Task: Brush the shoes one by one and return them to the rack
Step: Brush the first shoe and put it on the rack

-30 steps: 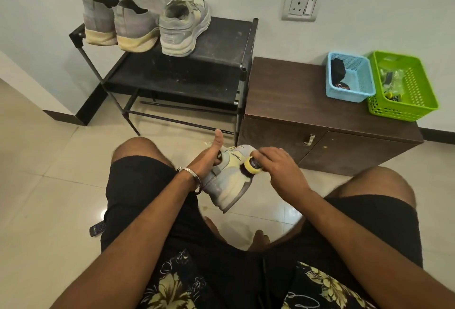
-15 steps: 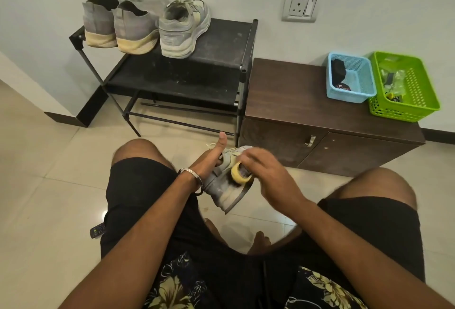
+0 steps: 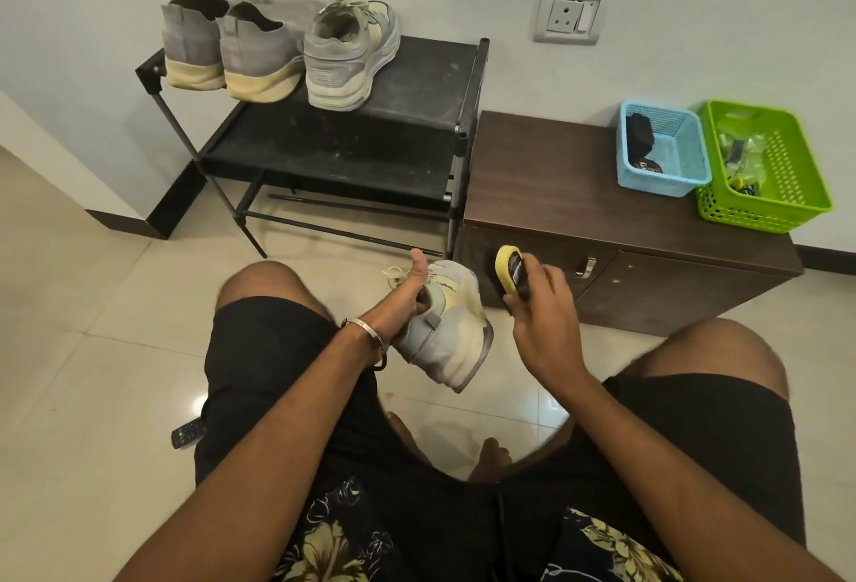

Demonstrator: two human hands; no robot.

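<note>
My left hand [image 3: 407, 296] grips a grey and cream sneaker [image 3: 451, 326] at its collar, fingers inside the opening and thumb up, holding it tilted above the floor between my knees. My right hand [image 3: 539, 317] holds a yellow shoe brush [image 3: 509, 268] just right of the sneaker, lifted clear of it. On the top shelf of the black shoe rack [image 3: 435, 67] stand the matching sneaker [image 3: 347, 53] and a pair of grey knit shoes [image 3: 231, 48], heels toward me.
A brown cabinet [image 3: 556, 192] stands right of the rack, bearing a blue basket [image 3: 662, 148] and a green basket [image 3: 764, 164] with small items. A remote control [image 3: 187, 432] lies on the tiled floor by my left thigh. The rack's lower shelf holds nothing.
My right hand was rubbing the brush on the sneaker's side; it has now lifted the brush up and to the right, off the shoe. My left hand keeps holding the sneaker.
</note>
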